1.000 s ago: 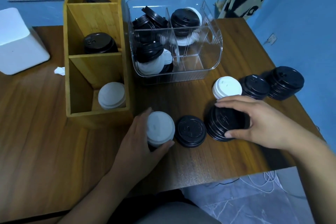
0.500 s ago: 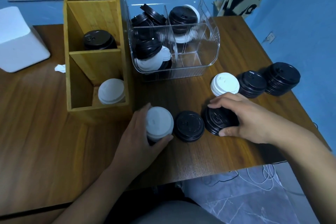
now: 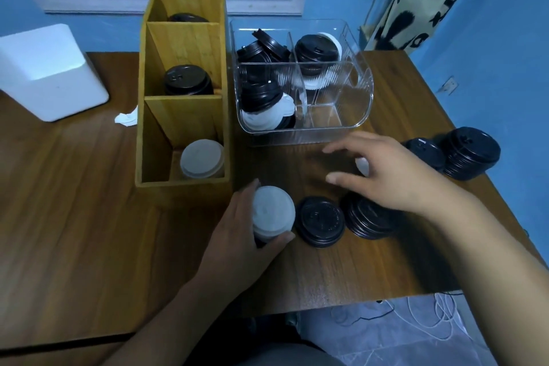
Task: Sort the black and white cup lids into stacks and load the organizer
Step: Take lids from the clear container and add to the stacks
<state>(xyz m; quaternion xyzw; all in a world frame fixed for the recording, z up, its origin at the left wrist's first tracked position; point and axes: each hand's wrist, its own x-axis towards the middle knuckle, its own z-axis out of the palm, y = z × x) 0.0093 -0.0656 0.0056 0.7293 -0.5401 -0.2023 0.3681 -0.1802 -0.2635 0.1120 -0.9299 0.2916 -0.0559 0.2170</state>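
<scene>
Two hands are over the table (image 3: 89, 217). The left hand (image 3: 237, 235) grasps a white-topped stack (image 3: 273, 212) just in front of the wooden organizer (image 3: 181, 187), whose near slot holds white lids (image 3: 202, 159). The right hand (image 3: 386, 175) hovers with its fingers spread, grasping nothing, above a black stack (image 3: 368, 220).

Wooden organizer (image 3: 181, 104) (matt); clear glossy plastic bin (image 3: 341, 116); wood-grain table (image 3: 74, 217).

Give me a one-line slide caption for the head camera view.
Left hand grips a white-topped lid stack beside the wooden organizer while the open right hand extends over a black lid stack.
</scene>
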